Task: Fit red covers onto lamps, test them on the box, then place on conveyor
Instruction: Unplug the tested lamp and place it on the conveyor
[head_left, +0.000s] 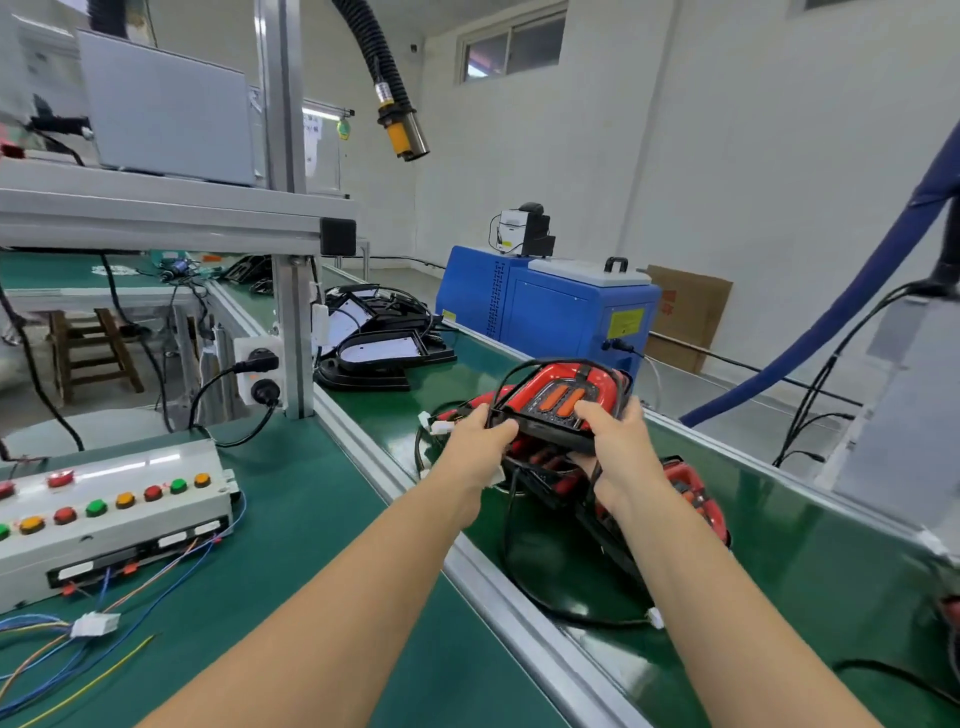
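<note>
Head view shows a green worktop (291, 519) with the test box (111, 512) far to the left of the lamp. The box sits close to the person, likely so its red, green and orange buttons are easy to press. Loose wires and a white plug (95, 623) lie in front of the box, ready to join to a lamp.

Next comes the left hand (480, 447). It grips the near left edge of the lamp (561, 402), thumb on top. The lamp has its red cover on, with two orange strips showing. It is held up just over the conveyor (779, 525), above more red lamps (691, 493) that lie on the belt. I think it is about to be set down there.

The right hand (615, 444) grips the lamp's near right side, so both hands keep it steady.

Behind the lamp stands a blue machine (540, 312). Its yellow label is too small to read.
</note>
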